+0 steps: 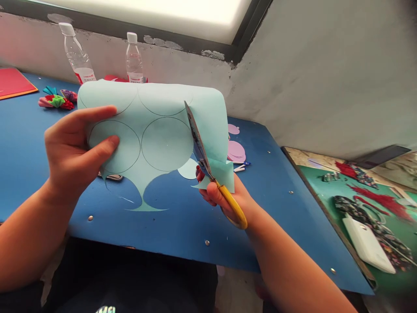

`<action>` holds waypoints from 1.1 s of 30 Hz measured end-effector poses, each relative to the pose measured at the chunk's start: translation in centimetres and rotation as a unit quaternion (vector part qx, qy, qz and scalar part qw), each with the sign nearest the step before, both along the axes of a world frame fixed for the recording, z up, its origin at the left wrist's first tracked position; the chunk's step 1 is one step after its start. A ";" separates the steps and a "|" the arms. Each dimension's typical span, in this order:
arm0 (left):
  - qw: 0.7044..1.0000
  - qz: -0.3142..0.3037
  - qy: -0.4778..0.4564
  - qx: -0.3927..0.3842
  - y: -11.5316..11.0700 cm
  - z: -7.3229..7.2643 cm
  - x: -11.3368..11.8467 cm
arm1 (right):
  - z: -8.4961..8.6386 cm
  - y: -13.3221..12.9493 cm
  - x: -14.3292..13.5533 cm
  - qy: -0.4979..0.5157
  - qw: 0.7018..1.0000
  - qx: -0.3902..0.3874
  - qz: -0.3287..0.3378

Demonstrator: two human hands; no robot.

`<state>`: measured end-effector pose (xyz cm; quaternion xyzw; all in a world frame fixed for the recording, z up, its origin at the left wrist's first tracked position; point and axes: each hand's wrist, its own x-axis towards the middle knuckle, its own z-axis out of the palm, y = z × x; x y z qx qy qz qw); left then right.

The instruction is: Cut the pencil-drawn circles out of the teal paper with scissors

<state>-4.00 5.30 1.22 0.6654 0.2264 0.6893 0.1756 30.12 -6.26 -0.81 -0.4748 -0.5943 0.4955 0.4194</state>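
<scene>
A sheet of light blue-green paper [167, 143] with circles drawn on it is held up above the blue table. My left hand [76, 148] pinches its left side, thumb on the near face. Along the lower edge, round pieces have been cut away, leaving a curved strip. My right hand [224, 193] is closed round the yellow handles of a pair of scissors [203, 158]. Their blades point up and lie at the right edge of a drawn circle. Behind the blades the paper bends over at the right. A cut pale disc [188, 168] shows on the table beneath.
Two water bottles [134, 61] stand by the wall at the back. Colourful fabric pieces [58, 99] and a red folder [16, 82] lie at the left. Pink paper circles [236, 151] and a pen are right of the sheet. A white power bank [368, 245] rests on the green side table.
</scene>
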 end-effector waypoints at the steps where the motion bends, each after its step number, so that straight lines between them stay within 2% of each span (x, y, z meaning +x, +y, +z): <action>1: 1.000 0.004 -0.004 -0.006 -0.1 0.0 0.0 | 0.0 0.0 0.0 0.000 1.000 0.000 0.001; 13: 1.000 -0.024 -0.015 -0.010 0.1 0.2 0.2 | 0.1 -0.2 0.0 0.004 1.000 0.002 0.009; 17: 1.000 -0.006 -0.007 -0.021 -0.3 0.4 0.1 | 0.1 -0.2 0.1 0.004 1.000 0.000 0.016; 23: 0.991 0.031 0.080 -0.100 -1.7 1.3 -0.4 | 0.1 -0.1 0.1 -0.002 1.000 0.001 0.029; 33: 0.990 0.040 0.073 -0.110 -1.7 1.6 -0.3 | 0.4 -0.1 -0.3 0.003 1.000 0.010 0.024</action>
